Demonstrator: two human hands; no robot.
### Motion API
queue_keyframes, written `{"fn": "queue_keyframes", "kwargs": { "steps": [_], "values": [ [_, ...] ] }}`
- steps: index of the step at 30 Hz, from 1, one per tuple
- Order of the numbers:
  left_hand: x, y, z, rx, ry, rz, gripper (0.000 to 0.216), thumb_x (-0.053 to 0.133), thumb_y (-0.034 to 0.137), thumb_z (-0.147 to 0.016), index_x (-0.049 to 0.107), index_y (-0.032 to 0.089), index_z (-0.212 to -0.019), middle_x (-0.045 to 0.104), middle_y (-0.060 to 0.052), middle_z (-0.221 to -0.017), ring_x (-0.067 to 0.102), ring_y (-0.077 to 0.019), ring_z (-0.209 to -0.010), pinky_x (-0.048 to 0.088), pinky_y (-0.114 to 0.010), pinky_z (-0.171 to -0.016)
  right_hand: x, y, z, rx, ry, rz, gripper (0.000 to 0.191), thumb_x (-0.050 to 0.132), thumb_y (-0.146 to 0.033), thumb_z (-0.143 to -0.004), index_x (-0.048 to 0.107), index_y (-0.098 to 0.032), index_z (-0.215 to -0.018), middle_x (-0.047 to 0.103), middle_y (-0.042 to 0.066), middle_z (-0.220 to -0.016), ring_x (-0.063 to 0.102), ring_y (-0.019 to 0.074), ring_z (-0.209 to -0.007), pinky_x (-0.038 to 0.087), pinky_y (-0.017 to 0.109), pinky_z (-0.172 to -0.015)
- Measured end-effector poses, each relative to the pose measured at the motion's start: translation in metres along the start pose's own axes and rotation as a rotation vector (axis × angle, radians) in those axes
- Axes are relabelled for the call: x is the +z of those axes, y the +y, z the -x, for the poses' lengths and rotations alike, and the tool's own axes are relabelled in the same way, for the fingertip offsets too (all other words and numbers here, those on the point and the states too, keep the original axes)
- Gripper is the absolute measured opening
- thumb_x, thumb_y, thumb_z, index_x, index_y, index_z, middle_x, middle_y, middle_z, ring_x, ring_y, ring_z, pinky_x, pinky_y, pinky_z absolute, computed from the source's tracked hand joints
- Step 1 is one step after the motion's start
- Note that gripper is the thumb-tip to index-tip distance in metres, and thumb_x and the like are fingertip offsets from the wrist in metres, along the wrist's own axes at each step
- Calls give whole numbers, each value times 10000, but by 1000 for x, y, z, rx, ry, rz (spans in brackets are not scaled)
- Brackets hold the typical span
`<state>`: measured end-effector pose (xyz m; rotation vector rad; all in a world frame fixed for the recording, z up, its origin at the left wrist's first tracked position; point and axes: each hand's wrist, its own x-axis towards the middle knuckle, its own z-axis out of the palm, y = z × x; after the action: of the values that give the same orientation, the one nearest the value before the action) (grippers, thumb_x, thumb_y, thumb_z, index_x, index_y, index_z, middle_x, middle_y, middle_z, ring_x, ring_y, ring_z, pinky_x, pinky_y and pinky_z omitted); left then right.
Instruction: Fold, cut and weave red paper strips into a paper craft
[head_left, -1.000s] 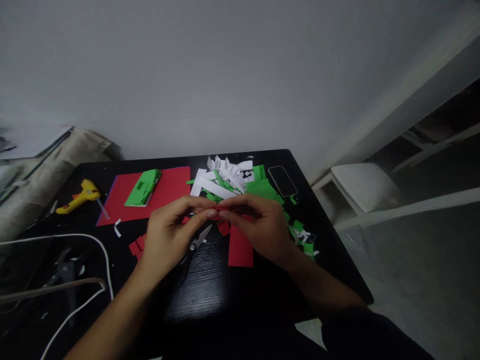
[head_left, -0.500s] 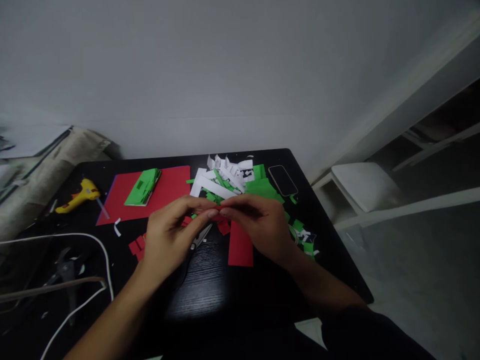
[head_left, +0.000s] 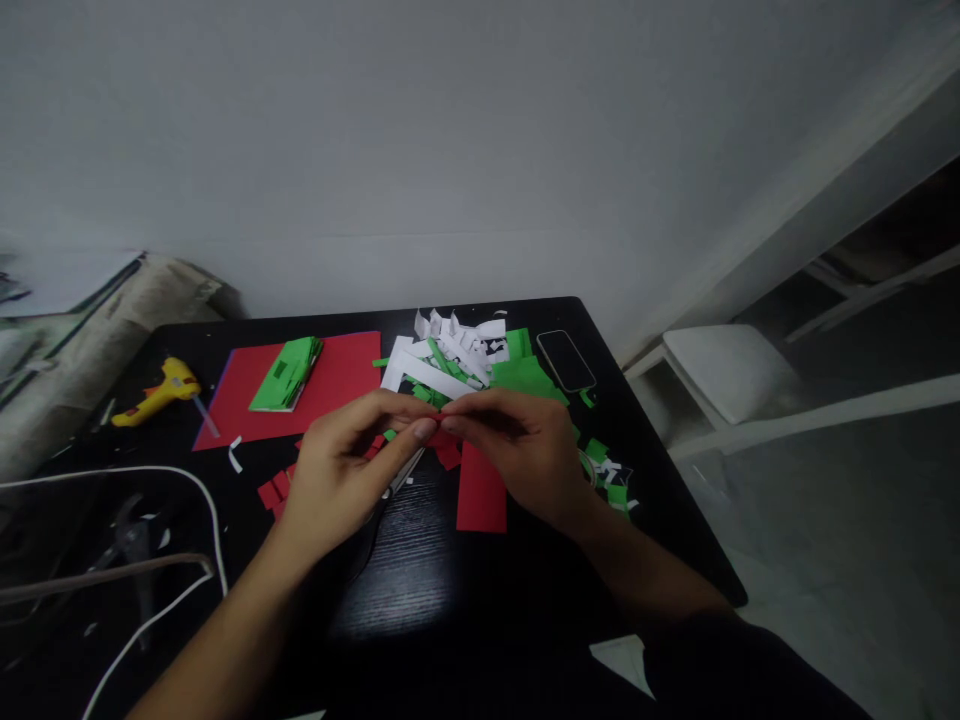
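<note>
My left hand (head_left: 351, 462) and my right hand (head_left: 521, 445) meet above the middle of the black table, thumbs and forefingers pinched together. Between their fingertips is a small red paper piece (head_left: 438, 416), mostly covered by the fingers. Under my right hand lies a red paper strip (head_left: 481, 492). Scissors (head_left: 382, 505) rest on the table below the left hand, which partly hides them. Several small red paper pieces (head_left: 277, 488) lie to the left of my left hand. White paper scraps (head_left: 457, 350) and green paper (head_left: 517, 372) are heaped just beyond the fingertips.
At the left, a yellow glue gun (head_left: 159, 390) lies near a red sheet (head_left: 352, 365) bearing a stack of folded green paper (head_left: 287, 375). A phone (head_left: 565, 361) sits at the back right. A white cable (head_left: 202, 485) loops at front left. A white stool (head_left: 727, 370) stands beyond the table's right edge.
The left thumb and hand have shifted very slightly, and less of the red piece shows between the fingertips. My right hand has hardly moved.
</note>
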<state>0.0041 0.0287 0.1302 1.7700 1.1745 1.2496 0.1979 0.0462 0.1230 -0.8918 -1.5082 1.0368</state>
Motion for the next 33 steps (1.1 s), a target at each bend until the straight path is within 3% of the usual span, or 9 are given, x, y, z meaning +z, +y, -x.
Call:
{"fn": "queue_keyframes", "kwargs": {
  "steps": [13,19,33],
  "values": [
    [1,-3,3,82,31,-85,100,736,196,-943,748,271,-1007,744,40,-877,695,-87,-755,574,-227,-736,1,-2,-1,-68,-21,25,52,805,-206,-884,792,-228,-930,805,5,-874,755,152,-789,624,278,-723],
    [2,-2,4,89,48,-75,105,727,185,-945,740,265,-1012,729,32,-871,681,-92,-744,573,-238,-728,1,-2,0,-4,-33,-29,105,824,-238,-868,783,-228,-964,803,11,-902,767,162,-831,637,290,-760],
    [3,-3,5,73,45,-62,76,732,195,-938,733,245,-996,729,15,-856,694,-119,-752,573,-248,-704,0,-6,0,-9,-57,15,65,787,-278,-898,771,-216,-904,783,13,-838,735,162,-756,599,295,-702]
  ]
}}
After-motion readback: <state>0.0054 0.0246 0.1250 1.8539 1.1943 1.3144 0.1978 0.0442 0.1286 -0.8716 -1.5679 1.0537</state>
